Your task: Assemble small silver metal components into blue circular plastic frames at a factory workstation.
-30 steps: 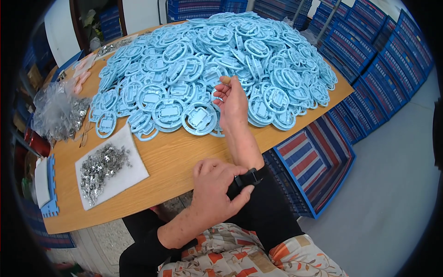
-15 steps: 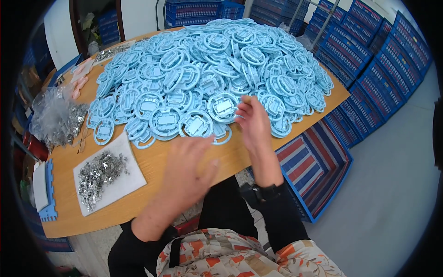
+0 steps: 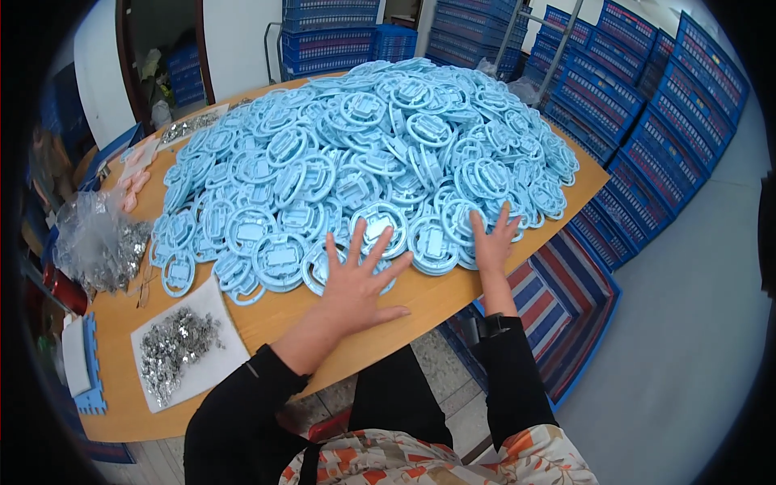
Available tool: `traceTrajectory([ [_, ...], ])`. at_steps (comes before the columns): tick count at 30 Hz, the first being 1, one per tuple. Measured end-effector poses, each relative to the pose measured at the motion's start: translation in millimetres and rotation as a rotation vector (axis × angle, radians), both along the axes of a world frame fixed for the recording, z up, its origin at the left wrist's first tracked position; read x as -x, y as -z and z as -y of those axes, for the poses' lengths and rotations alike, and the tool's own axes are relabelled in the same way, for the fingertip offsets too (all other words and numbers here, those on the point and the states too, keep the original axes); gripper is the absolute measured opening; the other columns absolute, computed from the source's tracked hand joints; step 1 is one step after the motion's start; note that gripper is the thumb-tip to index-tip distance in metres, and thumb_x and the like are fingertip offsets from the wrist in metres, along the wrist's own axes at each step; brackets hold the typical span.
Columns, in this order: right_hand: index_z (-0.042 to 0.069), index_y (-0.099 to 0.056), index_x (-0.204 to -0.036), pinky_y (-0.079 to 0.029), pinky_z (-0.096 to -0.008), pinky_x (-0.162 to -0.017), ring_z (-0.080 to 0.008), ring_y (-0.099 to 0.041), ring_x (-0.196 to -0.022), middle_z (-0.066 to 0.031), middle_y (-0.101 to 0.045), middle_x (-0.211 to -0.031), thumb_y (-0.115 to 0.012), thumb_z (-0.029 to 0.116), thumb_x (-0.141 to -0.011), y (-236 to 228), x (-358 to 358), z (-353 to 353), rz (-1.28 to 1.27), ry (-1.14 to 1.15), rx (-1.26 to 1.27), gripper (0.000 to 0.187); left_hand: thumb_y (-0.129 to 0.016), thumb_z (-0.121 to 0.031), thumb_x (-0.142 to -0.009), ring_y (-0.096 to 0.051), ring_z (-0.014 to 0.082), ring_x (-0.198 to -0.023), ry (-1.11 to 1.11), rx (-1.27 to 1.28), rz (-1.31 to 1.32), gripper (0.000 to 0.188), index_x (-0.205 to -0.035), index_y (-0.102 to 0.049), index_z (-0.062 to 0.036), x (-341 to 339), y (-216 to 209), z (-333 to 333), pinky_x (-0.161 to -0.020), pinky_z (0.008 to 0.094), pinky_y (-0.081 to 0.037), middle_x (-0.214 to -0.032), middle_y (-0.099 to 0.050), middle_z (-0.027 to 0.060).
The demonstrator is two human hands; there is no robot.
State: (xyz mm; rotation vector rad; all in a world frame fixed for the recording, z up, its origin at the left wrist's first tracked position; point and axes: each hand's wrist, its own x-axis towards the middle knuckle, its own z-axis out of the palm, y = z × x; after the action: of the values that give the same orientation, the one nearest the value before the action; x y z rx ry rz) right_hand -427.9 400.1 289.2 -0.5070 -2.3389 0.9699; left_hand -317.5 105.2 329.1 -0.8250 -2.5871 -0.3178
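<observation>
A large heap of light-blue round plastic parts (image 3: 356, 153), each a ring with a rectangular frame inside, covers much of the wooden table (image 3: 267, 323). My left hand (image 3: 356, 287) is open at the heap's near edge, its fingers spread over a few of the rings. To its right, my right hand (image 3: 493, 242) is also open, thumb and fingers apart, against the rings at the front right of the pile. Neither hand grips a part. Small shiny metal pieces (image 3: 174, 347) lie piled on a white sheet (image 3: 230, 343) at the left.
A clear plastic bag of metal pieces (image 3: 101, 250) and some pink parts (image 3: 136, 174) are on the table's left side. Stacked blue crates (image 3: 638, 145) stand at the right. A striped-lined crate (image 3: 550, 299) sits below the table's right edge.
Both hands have moved forward onto the front rings, their fingers spreading. My right hand has also shifted right. More blue rings now lie together at the front, between the two hands.
</observation>
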Motion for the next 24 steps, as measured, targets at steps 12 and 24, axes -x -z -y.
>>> traceTrajectory([
  [12, 0.025, -0.037, -0.154, -0.012, -0.0724, -0.111, -0.0465, -0.005, -0.151, -0.0277, -0.016, -0.161, -0.065, 0.075, -0.078, -6.7, 41.1, 29.2, 0.1, -0.05, 0.041, 0.096, -0.068, -0.079, -0.068, -0.004, 0.0529, -0.148, -0.036, 0.046, -0.01, 0.085, -0.14, -0.057, -0.0356, 72.4, 9.7, -16.2, -0.099, 0.0876, -0.003, -0.161, -0.029, 0.0113],
  [24, 0.027, -0.036, -0.155, -0.011, -0.0729, -0.111, -0.0462, -0.008, -0.151, -0.02, -0.021, -0.162, -0.064, 0.077, -0.076, -2.0, 71.3, 31.6, 0.177, -0.055, 0.012, 0.097, -0.078, -0.073, -0.06, -0.008, 0.0538, -0.148, -0.104, 0.024, 0.009, 0.083, -0.133, -0.062, -0.0339, 93.0, 0.7, -12.7, -0.099, 0.087, -0.007, -0.159, -0.031, 0.0129],
])
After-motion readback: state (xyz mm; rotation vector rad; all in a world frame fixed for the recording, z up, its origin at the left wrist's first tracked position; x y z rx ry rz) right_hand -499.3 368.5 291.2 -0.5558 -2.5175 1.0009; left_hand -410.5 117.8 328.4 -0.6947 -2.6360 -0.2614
